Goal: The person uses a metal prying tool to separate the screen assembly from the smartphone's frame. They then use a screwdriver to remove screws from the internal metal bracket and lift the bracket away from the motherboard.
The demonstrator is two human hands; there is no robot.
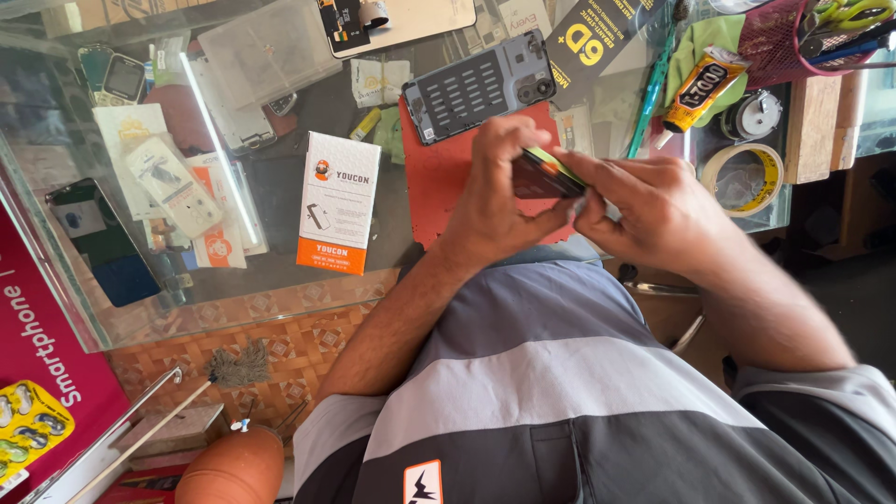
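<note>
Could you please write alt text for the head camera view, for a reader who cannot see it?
Seen from above, a person's left hand and right hand together hold a thin dark rectangular phone part over a red work mat on a cluttered glass counter. A grey opened phone back lies on the mat's far edge, and a white-and-orange box lies left of it.

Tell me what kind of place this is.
Most likely a phone repair counter. A phone with its back cover off lies on a red work mat over a glass counter, with a glue tube nearby, while both hands work on a small dark phone part.
</note>
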